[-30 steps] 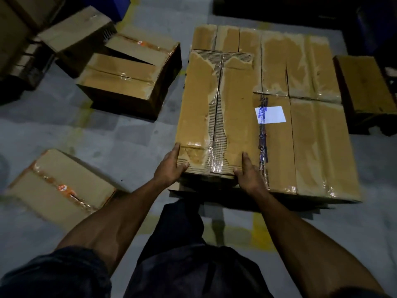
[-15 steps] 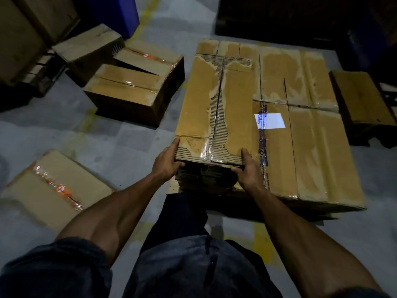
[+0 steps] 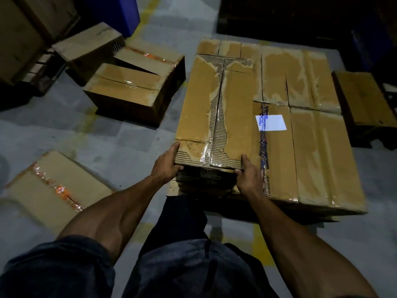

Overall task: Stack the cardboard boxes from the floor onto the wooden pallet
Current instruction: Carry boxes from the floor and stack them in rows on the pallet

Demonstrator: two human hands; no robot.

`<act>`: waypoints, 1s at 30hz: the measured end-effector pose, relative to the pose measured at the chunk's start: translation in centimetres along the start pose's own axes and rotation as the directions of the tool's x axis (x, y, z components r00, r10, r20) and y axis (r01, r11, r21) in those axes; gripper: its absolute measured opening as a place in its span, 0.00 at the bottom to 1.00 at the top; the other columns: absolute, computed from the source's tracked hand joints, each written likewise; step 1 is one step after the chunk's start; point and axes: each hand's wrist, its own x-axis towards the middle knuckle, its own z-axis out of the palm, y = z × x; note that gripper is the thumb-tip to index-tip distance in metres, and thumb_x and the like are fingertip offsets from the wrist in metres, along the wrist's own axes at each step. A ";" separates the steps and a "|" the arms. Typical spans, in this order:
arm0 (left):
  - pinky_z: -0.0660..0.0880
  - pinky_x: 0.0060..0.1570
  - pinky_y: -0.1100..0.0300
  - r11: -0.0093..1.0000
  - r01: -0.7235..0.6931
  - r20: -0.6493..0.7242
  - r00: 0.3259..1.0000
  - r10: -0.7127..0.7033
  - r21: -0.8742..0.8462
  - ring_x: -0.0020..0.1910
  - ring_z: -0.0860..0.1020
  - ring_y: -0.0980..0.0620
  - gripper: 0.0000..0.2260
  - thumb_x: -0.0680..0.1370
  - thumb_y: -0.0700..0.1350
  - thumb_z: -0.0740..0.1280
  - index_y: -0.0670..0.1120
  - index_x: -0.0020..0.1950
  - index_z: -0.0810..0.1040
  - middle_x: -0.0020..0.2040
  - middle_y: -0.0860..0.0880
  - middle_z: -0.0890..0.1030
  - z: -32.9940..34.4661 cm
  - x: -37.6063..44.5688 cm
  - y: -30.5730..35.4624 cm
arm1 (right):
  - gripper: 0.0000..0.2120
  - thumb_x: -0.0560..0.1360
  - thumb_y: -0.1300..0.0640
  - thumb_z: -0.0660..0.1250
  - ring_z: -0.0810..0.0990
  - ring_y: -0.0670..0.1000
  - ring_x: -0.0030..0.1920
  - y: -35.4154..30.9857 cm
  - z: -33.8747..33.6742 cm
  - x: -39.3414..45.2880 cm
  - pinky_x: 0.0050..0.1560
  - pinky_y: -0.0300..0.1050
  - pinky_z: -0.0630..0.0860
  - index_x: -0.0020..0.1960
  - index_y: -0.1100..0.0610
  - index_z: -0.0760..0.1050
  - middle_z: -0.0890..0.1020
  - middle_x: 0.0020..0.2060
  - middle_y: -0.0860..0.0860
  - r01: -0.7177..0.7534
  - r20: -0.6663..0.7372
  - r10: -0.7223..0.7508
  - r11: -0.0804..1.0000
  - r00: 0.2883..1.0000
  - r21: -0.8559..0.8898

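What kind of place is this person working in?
Probably a warehouse or packing area: taped cardboard boxes are stacked in rows, more boxes lie on a bare concrete floor with yellow painted lines, and the lighting is dim.

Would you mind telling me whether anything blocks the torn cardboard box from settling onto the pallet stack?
Nothing visible does: the torn brown cardboard box, gripped by left hand and right hand, already sits atop the stack.

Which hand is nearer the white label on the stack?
Right. The right hand grips the torn box at its corner just below-left of the white label; the left hand grips the far corner.
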 end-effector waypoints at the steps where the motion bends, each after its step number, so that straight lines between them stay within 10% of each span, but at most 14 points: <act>1: 0.71 0.65 0.50 1.000 -0.003 0.005 1.000 0.003 -0.002 0.69 0.73 0.41 0.40 0.75 0.39 0.74 0.49 0.81 0.56 0.72 0.44 0.73 -0.1 0.0 0.0 | 0.28 0.82 0.59 0.63 0.73 0.60 0.65 -0.1 0.1 -0.2 0.60 0.49 0.70 0.79 0.51 0.59 0.73 0.69 0.59 -0.010 -0.012 0.010 1.000 1.000 -0.006; 13: 0.72 0.64 0.50 0.999 0.040 0.061 0.997 -0.039 -0.012 0.68 0.73 0.41 0.39 0.75 0.39 0.72 0.49 0.81 0.54 0.72 0.43 0.72 -0.3 -0.6 0.2 | 0.26 0.82 0.59 0.62 0.77 0.60 0.60 -0.5 -0.3 -1.3 0.50 0.46 0.67 0.78 0.51 0.61 0.79 0.62 0.60 -0.065 0.012 0.066 0.998 0.998 -0.015; 20: 0.70 0.66 0.43 0.986 0.160 0.056 0.985 -0.162 0.048 0.70 0.68 0.38 0.33 0.71 0.47 0.66 0.47 0.75 0.62 0.73 0.41 0.65 -0.3 0.0 2.4 | 0.26 0.79 0.56 0.63 0.74 0.61 0.66 -2.1 -2.9 -1.3 0.63 0.51 0.71 0.76 0.54 0.64 0.75 0.67 0.59 -0.165 0.149 0.159 0.986 0.976 0.033; 30: 0.63 0.72 0.48 0.908 -0.252 0.273 0.948 0.162 0.335 0.75 0.63 0.40 0.27 0.79 0.52 0.55 0.41 0.75 0.66 0.75 0.39 0.67 -0.6 4.3 13.9 | 0.22 0.79 0.57 0.64 0.76 0.60 0.63 -0.7 -10.3 -2.0 0.58 0.46 0.71 0.72 0.58 0.69 0.78 0.64 0.59 -0.357 -0.016 0.386 0.866 0.922 0.350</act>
